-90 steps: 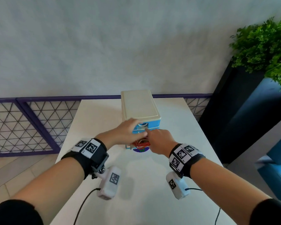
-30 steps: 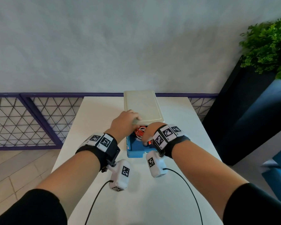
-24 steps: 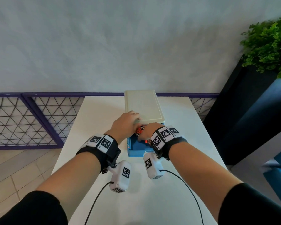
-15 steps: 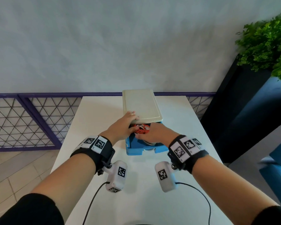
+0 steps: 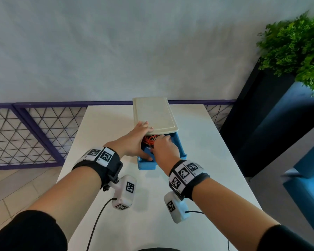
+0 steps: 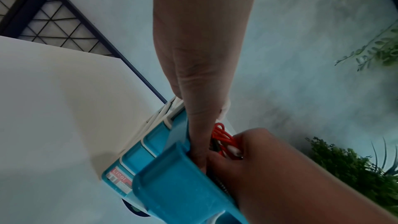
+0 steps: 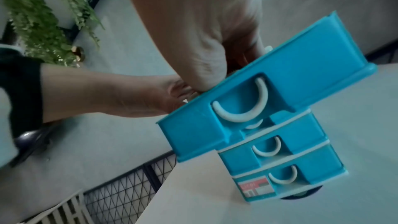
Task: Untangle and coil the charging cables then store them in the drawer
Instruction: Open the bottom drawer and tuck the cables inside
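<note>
A small drawer unit with a cream top [image 5: 154,115] stands mid-table, its blue top drawer [image 5: 179,147] pulled out towards me. A bundle of orange-red cable [image 5: 150,139] lies inside the drawer, with a dark cable under it. My left hand [image 5: 136,142] lays straight fingers on the cream top, and its thumb runs down the drawer's left wall [image 6: 172,185]. My right hand [image 5: 163,145] reaches into the drawer, fingers curled on the red cable [image 6: 221,134]. The right wrist view shows the drawer front [image 7: 301,74] and its white handle [image 7: 243,108]; the inside is hidden.
The unit's lower drawers [image 7: 280,159] are closed. The white table [image 5: 198,178] ends at a purple mesh railing [image 5: 25,133] behind and to the left. A dark planter with a green plant [image 5: 297,48] and a blue seat [image 5: 306,187] stand on the right.
The top drawer has come further out. My right hand has carried the orange-red cable into it and pushed deeper, while the left hand stays on the unit's top.
</note>
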